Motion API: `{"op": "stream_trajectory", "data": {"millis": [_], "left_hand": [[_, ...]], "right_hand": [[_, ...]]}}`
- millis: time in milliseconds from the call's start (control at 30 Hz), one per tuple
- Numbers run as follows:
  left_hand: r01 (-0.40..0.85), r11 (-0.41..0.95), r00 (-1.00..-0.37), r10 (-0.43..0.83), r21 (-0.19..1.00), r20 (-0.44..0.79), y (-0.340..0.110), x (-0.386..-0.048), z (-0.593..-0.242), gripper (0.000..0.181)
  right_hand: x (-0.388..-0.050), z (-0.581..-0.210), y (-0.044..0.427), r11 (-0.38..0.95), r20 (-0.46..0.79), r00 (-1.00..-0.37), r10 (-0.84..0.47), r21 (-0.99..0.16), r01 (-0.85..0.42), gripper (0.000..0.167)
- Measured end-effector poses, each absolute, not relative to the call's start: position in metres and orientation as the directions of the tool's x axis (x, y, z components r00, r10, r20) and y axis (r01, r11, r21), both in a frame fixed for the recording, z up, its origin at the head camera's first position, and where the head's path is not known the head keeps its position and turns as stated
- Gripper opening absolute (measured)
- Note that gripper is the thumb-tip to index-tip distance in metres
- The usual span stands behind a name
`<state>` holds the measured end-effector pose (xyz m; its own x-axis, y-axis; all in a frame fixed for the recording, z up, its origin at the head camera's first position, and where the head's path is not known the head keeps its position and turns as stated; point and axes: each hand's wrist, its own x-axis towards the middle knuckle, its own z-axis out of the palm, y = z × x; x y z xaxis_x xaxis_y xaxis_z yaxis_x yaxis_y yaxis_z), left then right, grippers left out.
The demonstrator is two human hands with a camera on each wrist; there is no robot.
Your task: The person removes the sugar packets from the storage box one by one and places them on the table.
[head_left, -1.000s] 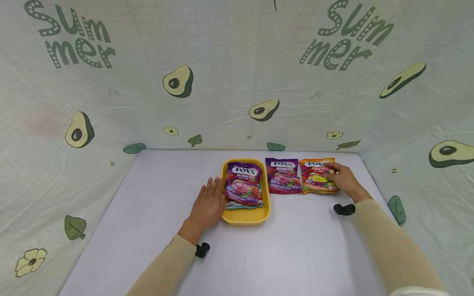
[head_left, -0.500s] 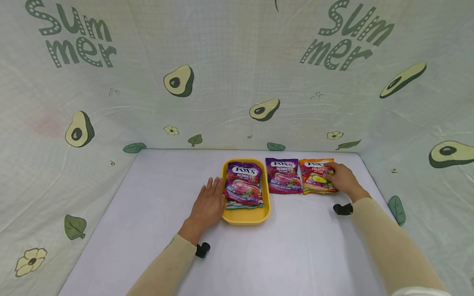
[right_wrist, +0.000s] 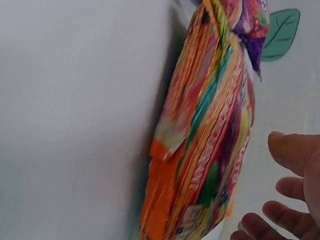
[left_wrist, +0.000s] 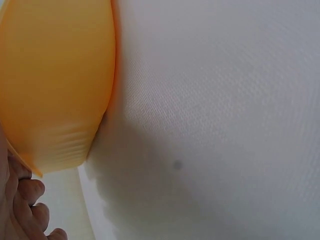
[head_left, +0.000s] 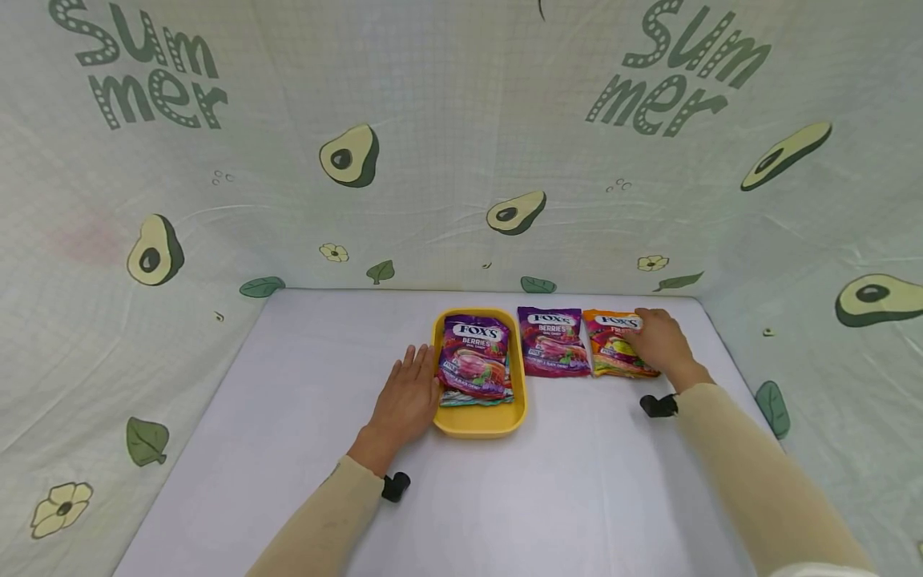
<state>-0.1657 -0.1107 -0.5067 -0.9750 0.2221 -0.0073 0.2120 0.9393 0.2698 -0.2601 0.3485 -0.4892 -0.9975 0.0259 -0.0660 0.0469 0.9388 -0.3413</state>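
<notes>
My left hand [head_left: 405, 398] lies with straight fingers along the left rim of a yellow tray [head_left: 477, 429]. In the left wrist view its fingers [left_wrist: 31, 192] sit beside the tray's outer wall [left_wrist: 60, 85]. Inside the tray a purple Fox's Berries candy bag [head_left: 473, 357] covers most of a teal-edged bag [head_left: 461, 401]. My right hand [head_left: 663, 346] hovers over the right part of an orange Fox's Fruits candy bag [head_left: 609, 353]. In the right wrist view the thumb [right_wrist: 290, 150] is apart from this bag [right_wrist: 205, 150], with the fingers spread loosely.
Another purple Fox's Berries bag [head_left: 552, 344] lies between the tray and the orange bag. A white table [head_left: 562, 497] meets a printed cloth backdrop [head_left: 433, 160] at the back and sides. Both wrists carry small black cameras.
My right hand has shifted slightly left, covering more of the orange candy bag; its fingertips no longer pinch the bag's right side. The left hand and tray have stayed put.
</notes>
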Motion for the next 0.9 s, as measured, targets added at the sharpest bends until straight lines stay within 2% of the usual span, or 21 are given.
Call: {"op": "stream_trajectory", "data": {"millis": [367,500,900], "left_hand": [[0.227,0.931,-0.972,0.234,0.284,0.013,-0.111,-0.165,-0.506,0.064],[0.221,0.931,-0.974,0.228,0.29,0.01,-0.111,-0.165,-0.506,0.065],[0.205,0.938,-0.976,0.219,0.281,-0.018,-0.11,-0.165,-0.507,0.067]], "right_hand": [[-0.252,-0.457,0.259,0.844,0.079,-0.996,0.035,-0.536,-0.013,0.069],[-0.244,-0.45,0.224,0.817,0.108,-0.994,0.015,-0.574,-0.05,0.068],[-0.223,-0.45,0.144,0.775,0.077,-0.994,-0.074,-0.623,-0.106,0.068]]}}
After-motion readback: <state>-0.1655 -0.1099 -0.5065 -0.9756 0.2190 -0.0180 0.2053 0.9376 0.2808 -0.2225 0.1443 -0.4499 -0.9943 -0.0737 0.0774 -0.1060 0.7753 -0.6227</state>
